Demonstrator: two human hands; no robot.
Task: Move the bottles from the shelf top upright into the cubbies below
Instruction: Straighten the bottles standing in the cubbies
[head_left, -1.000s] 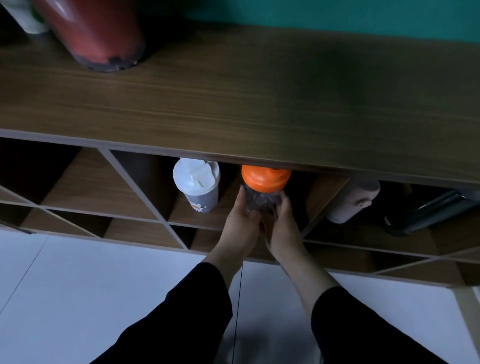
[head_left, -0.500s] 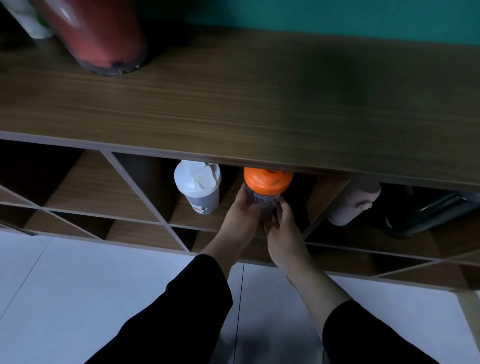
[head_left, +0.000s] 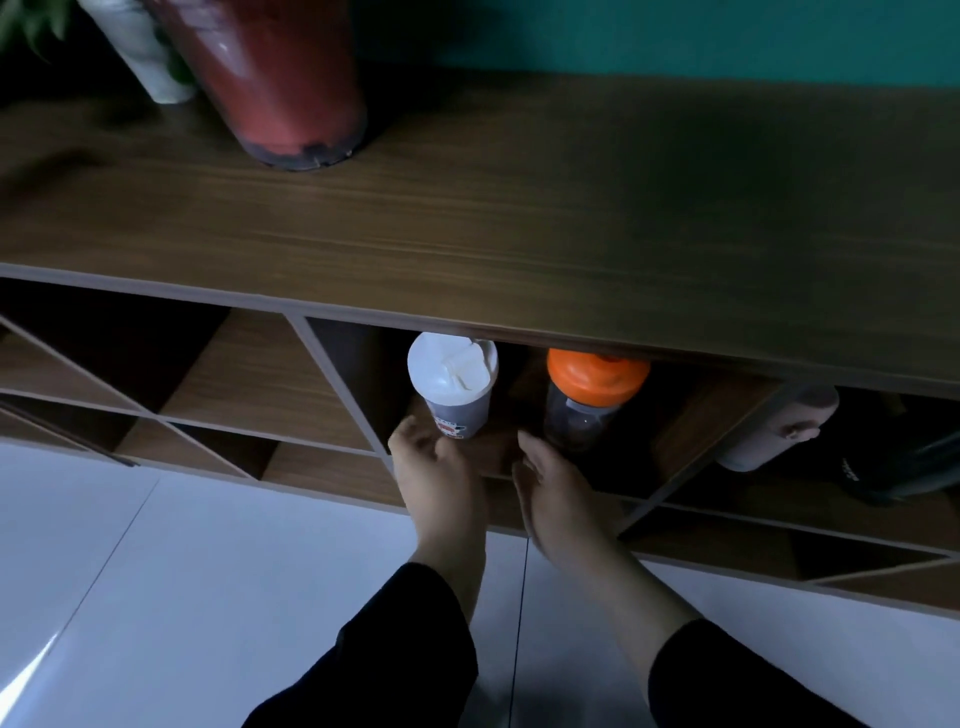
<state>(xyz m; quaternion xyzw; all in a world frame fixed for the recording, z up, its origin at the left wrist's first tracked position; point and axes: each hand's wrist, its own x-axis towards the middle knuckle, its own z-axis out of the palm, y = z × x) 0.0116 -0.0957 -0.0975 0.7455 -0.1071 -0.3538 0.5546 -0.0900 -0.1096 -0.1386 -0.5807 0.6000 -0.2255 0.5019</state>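
Dim cubby (head_left: 691, 431) half-hides the orange-capped bottle (head_left: 592, 400); left hand (head_left: 441, 478) and right hand (head_left: 556, 483) hover empty, fingers loosely apart.

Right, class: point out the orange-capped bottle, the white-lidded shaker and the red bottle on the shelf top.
orange-capped bottle (head_left: 597, 376): head view, on its orange cap.
white-lidded shaker (head_left: 451, 366): head view, on its white lid.
red bottle (head_left: 280, 78): head view, on its red side wall.

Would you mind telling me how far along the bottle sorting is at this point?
Done: white-lidded shaker and orange-capped bottle stand upright in one cubby. In hand: nothing; left hand and right hand are open. Left: the red bottle on the shelf top.
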